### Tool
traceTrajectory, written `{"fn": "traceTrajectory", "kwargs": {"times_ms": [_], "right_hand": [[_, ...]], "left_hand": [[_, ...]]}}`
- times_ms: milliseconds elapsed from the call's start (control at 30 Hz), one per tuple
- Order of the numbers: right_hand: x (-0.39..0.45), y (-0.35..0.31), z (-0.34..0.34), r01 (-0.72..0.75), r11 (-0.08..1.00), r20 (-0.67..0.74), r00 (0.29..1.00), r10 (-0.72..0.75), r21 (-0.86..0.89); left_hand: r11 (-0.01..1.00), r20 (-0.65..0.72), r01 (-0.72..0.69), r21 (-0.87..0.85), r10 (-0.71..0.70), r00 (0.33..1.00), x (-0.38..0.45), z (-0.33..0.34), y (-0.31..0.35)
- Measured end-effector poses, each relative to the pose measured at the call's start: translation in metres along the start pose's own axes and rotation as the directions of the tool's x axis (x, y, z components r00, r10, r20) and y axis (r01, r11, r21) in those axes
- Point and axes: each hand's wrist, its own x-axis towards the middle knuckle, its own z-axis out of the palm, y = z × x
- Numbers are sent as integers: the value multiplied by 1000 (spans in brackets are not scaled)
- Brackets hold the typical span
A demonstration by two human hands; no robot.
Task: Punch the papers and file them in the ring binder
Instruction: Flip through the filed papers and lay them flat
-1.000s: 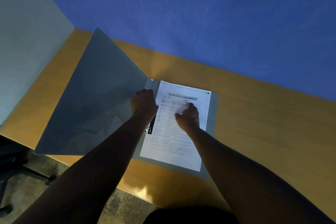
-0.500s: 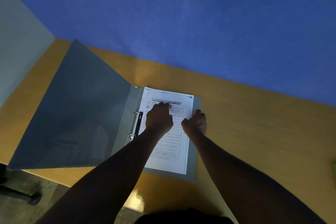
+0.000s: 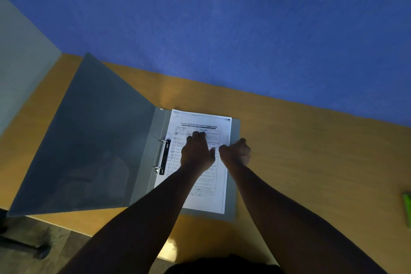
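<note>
the left hand (image 3: pixel 195 154) rests on the white printed papers (image 3: pixel 220 187), grip curled, in the open grey ring binder (image 3: pixel 93 140); right hand (image 3: pixel 236 151) beside it, grip fisted at the sheet's edge.

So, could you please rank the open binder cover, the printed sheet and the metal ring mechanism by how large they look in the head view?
1. Open binder cover, largest, though it tilts up toward the camera, which may exaggerate it.
2. Printed sheet.
3. Metal ring mechanism, clearly smallest.
</note>
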Motion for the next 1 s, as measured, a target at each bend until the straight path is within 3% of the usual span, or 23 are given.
{"fn": "traceTrajectory", "kwargs": {"times_ms": [267, 500, 767, 1000], "right_hand": [[3, 0, -1, -124, 982, 62, 991, 116, 146], [3, -9, -1, -37, 999, 166, 986, 35, 13], [0, 3, -1, -108, 913, 271, 962, -3, 394], [-4, 9, 0, -115, 882, 373, 925, -72, 456]], "left_hand": [[1000, 20, 5, -19, -5, 1000, 0, 3, 0], [999, 14, -4, -47, 5, 1000, 2, 0, -4], [977, 74, 46, -210, -31, 997, 1, -9, -8], [959, 107, 49, -278, -19, 994, -1, -14, -17]]}}
